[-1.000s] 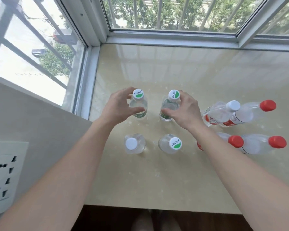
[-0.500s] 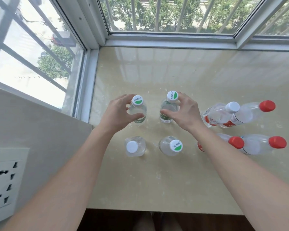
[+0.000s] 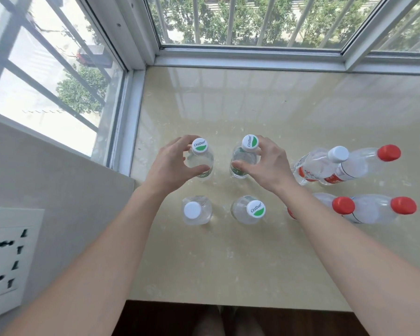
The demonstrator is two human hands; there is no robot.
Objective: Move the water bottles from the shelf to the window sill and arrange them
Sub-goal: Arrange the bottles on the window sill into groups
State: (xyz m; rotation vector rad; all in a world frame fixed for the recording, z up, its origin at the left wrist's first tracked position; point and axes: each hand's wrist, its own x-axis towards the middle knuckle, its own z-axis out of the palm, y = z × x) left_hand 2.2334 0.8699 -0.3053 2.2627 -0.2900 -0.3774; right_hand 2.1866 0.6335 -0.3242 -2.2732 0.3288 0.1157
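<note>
Both upright, clear, green-white caps: left hand (image 3: pixel 170 166) grips left bottle (image 3: pixel 201 162), right hand (image 3: pixel 269 164) right bottle (image 3: pixel 244 156).

Bright window (image 3: pixel 228 20) daylight, glossy sill (image 3: pixel 252 98) reflections, wide-angle edge distortion.

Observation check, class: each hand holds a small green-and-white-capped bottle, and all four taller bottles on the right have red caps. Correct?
Not quite. In the head view one taller bottle has a white cap; only the other three have red caps. The left hand and right hand do each hold a small green-and-white-capped bottle.
</note>
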